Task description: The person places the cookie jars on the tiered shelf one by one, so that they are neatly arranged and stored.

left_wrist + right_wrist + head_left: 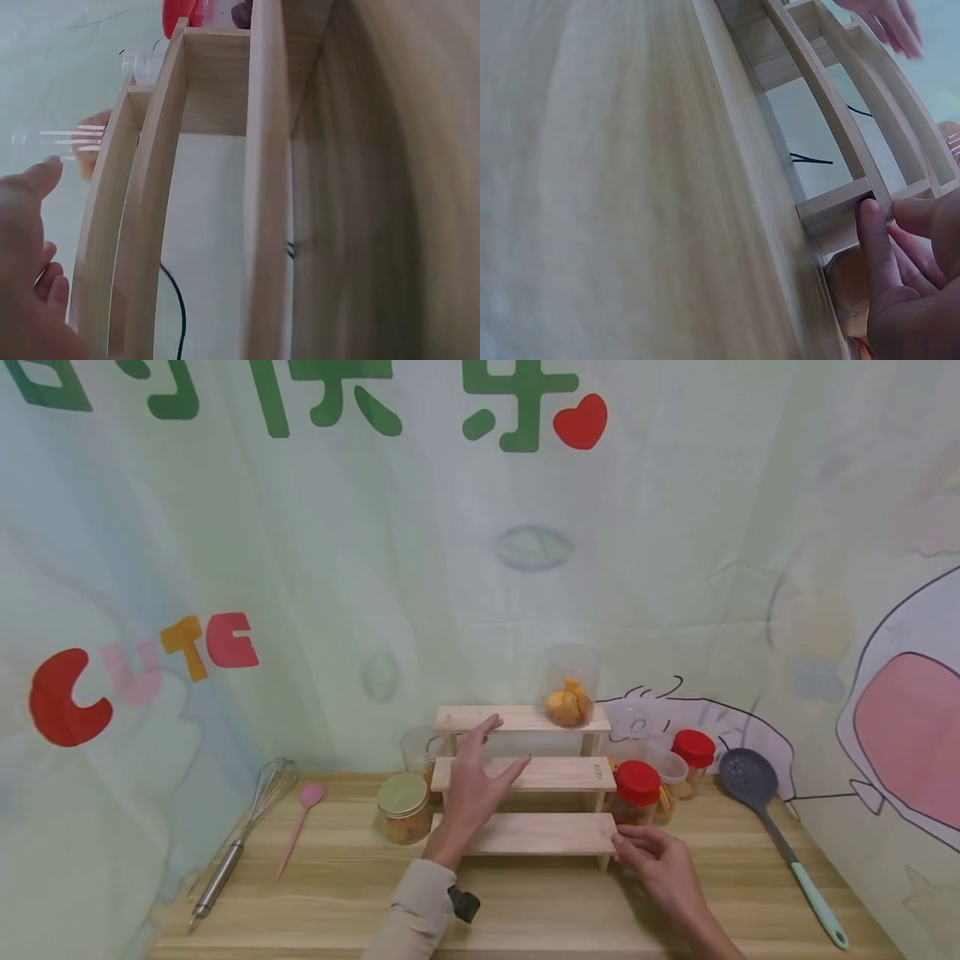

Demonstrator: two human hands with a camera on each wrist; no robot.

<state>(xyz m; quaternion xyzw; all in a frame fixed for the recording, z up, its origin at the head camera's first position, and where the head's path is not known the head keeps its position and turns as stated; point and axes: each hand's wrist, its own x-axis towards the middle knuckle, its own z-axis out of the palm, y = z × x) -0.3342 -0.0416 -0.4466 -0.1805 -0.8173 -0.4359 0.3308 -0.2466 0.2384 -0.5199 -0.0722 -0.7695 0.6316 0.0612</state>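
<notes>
A light wooden three-step display rack (540, 833) stands on the table against the curtain. My right hand (660, 867) pinches the right end of its lowest step, thumb and fingers on the edge, as the right wrist view also shows. The left hand (476, 785) is over the rack's left part, thumb and fingers spread, with nothing in its grasp. On the right of the top step sits a clear jar (570, 697) of orange-brown snacks. Left of the rack is a jar with a pale green lid (405, 806), and to its right a red-lidded jar (636, 787).
Another red-lidded jar (693, 752) and a clear cup (666, 766) stand behind on the right. At the far right lies a grey skimmer (750, 781) with a mint handle. A whisk (240, 847) and a pink spoon (300, 827) lie at left. A printed curtain (360, 568) surrounds the table.
</notes>
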